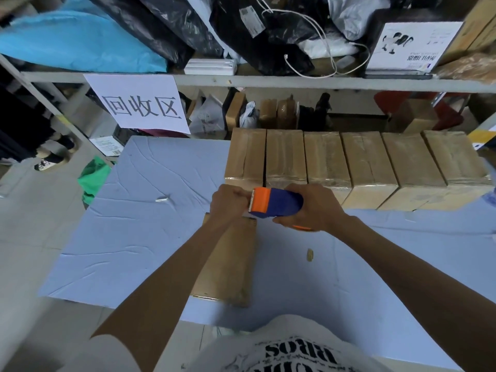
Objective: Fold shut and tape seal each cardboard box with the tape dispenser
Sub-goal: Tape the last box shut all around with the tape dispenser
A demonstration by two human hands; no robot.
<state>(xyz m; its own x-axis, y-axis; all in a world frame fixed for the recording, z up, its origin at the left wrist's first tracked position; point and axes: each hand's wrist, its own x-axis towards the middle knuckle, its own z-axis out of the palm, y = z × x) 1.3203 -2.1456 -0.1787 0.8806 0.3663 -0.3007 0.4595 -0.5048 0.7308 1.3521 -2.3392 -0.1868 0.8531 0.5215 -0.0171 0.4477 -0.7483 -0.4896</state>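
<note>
Shirt [295, 347] lowest; table [134, 224] bears taped boxes [375, 167] far right, one shut box [228, 264] near. Right hand [314, 208] grips dispenser [276, 204] over its far end; left hand [228, 202] pinches at the blade. Step: likely freeing tape; next, stick it down and draw along the seam.

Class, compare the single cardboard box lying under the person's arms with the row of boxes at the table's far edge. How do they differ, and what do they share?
The single box lies alone near the person; the row of boxes sits packed side by side farther off. The row's tops shine with tape; the single box looks matte where visible. Both are closed brown cardboard.
</note>
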